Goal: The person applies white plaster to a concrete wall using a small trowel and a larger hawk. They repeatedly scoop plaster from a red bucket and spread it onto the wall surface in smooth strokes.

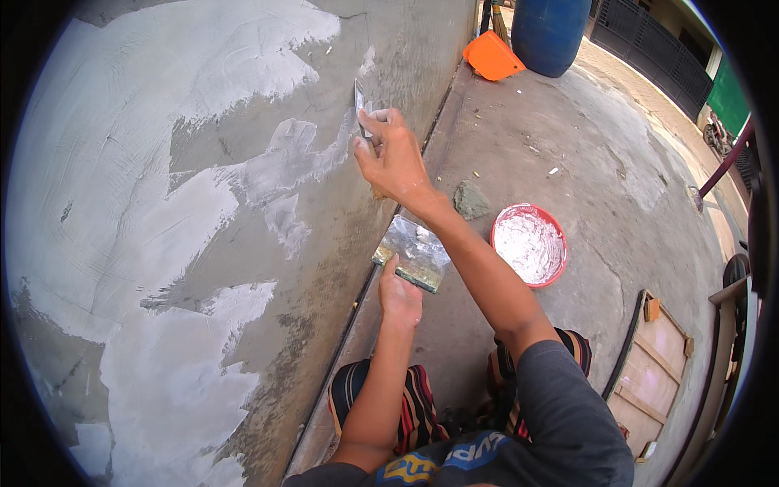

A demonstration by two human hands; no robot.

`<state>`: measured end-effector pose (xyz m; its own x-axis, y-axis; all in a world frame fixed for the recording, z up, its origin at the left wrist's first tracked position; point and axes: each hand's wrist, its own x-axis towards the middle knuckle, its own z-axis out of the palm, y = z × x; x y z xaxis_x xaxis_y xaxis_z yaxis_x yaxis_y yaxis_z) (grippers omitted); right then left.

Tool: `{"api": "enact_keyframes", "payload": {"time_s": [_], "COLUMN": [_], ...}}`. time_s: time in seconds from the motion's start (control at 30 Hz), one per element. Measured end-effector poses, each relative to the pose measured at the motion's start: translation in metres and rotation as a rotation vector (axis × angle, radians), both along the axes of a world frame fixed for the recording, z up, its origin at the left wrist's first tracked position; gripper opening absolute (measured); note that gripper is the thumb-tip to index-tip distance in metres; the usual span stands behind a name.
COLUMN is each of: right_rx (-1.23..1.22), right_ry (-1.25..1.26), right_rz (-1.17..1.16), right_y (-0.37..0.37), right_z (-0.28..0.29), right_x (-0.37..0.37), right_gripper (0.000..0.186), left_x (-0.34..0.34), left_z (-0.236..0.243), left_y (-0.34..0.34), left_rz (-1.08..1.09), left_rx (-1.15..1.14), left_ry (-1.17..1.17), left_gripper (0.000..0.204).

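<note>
My right hand [389, 154] grips a metal putty knife [359, 101], its blade raised against the grey wall [406, 49] near a thin smear of pale paste. Below it, my left hand [399, 296] holds a small flat board [411, 250] that carries some white paste and dark stains. Patches of white filler [130, 114] cover much of the wall on the left, with bare cement showing between them. A red-rimmed round tub [527, 242] of white paste sits on the concrete floor, right of the board, partly beside my right forearm.
An orange dustpan [491, 55], a broom and a blue barrel [545, 32] stand at the wall's far end. A grey lump [471, 200] lies beside the tub. At right are a wooden panel [647, 369], a pole [722, 170], a parked motorbike and a dark gate [649, 61].
</note>
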<state>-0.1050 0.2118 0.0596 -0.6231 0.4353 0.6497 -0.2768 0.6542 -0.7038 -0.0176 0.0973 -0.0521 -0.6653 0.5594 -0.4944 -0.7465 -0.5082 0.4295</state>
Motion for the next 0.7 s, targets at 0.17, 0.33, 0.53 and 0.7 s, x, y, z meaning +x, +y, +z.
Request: {"api": "enact_keyframes", "payload": {"time_s": [0.17,0.33,0.53,0.7], "right_rx": [-0.163,-0.160,-0.163,-0.121], "right_ry": [-0.063,-0.125,-0.055,-0.023], "right_rz": [0.020,0.127,0.217,0.026], "right_y": [0.060,0.047,0.071,0.065], "right_z": [0.026,0.024,0.008,0.018], "right_x": [0.023,0.003,0.019,-0.003], "right_gripper": [0.038,0.038,0.039,0.038], "left_x": [0.000,-0.001,-0.002,-0.002], "left_z": [-0.001,-0.001,-0.003,-0.007], "left_y": [0.005,0.005,0.005,0.011], "left_rz": [0.006,0.030,0.013,0.021], "left_rx": [0.031,-0.025,0.020,0.001], "left_ry": [0.017,0.004,-0.003,-0.001], "left_gripper": [0.044,0.045,0.046,0.045]}}
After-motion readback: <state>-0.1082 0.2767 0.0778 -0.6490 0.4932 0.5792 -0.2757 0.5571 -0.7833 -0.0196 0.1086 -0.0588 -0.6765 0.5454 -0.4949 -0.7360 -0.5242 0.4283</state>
